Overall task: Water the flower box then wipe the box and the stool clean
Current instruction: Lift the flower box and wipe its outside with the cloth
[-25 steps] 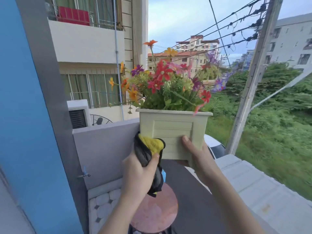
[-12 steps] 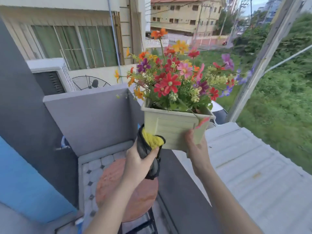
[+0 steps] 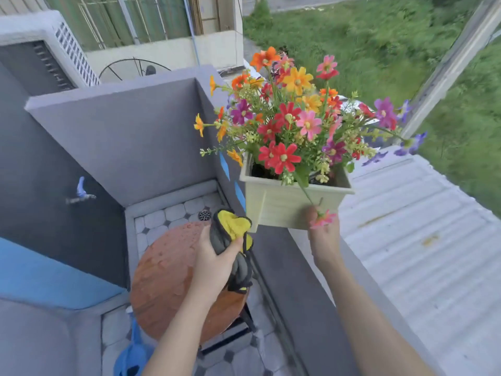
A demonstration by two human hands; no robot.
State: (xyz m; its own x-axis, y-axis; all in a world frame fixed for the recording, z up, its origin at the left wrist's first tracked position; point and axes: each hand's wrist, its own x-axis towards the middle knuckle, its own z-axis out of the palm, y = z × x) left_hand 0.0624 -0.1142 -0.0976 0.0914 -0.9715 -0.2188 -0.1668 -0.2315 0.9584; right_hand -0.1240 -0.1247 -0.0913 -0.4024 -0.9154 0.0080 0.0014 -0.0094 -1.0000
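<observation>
A pale green flower box (image 3: 284, 206) full of red, orange, pink and purple flowers (image 3: 295, 123) is held up in the air above the grey balcony ledge (image 3: 295, 289). My right hand (image 3: 324, 236) grips it from underneath at its near right corner. My left hand (image 3: 214, 263) holds a bunched yellow and grey cloth (image 3: 233, 240), whose top touches the box's near left corner. Below my left hand stands a round reddish stool (image 3: 165, 278), its top speckled with water drops.
A blue watering can (image 3: 132, 356) sits on the tiled balcony floor (image 3: 173, 213) left of the stool. A blue tap (image 3: 80, 192) sticks out of the dark left wall. A floor drain (image 3: 204, 215) lies behind the stool. Beyond the ledge is a corrugated roof (image 3: 423, 240).
The view has tipped downward, and the stool now shows fully. The box has shifted right and away from my left hand; the cloth has slipped from its front face to its left corner.
</observation>
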